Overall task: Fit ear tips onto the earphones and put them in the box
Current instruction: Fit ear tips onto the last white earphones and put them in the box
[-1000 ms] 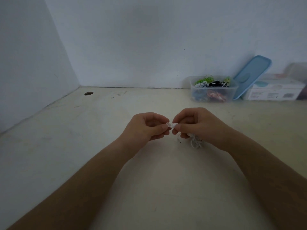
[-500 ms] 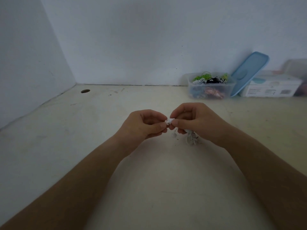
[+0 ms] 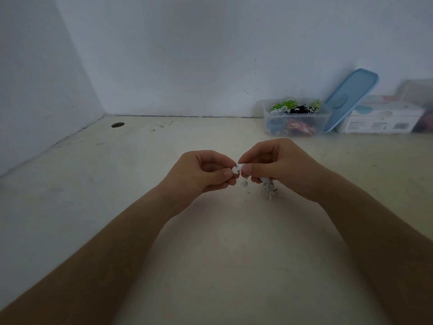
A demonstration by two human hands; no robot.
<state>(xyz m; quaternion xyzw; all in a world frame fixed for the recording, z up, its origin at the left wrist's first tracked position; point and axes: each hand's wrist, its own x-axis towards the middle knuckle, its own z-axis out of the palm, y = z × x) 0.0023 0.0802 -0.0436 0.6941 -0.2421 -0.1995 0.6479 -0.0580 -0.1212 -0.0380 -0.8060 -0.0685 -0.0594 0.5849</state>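
My left hand pinches a small white ear tip between thumb and forefinger. My right hand pinches a white earbud against that tip, the two touching at the middle of the table. The second earbud hangs just below on its wire. The coiled white cable dangles under my right palm. A clear plastic box filled with green, black, blue and pink earphones stands at the back right by the wall.
A blue lid leans on the wall beside the clear box. A white carton lies to its right. A dark round hole marks the table near the left corner. Walls close the left and back.
Both hands stay together at the table's middle. The second earbud now hangs clearly below the fingers. The view has shifted slightly.
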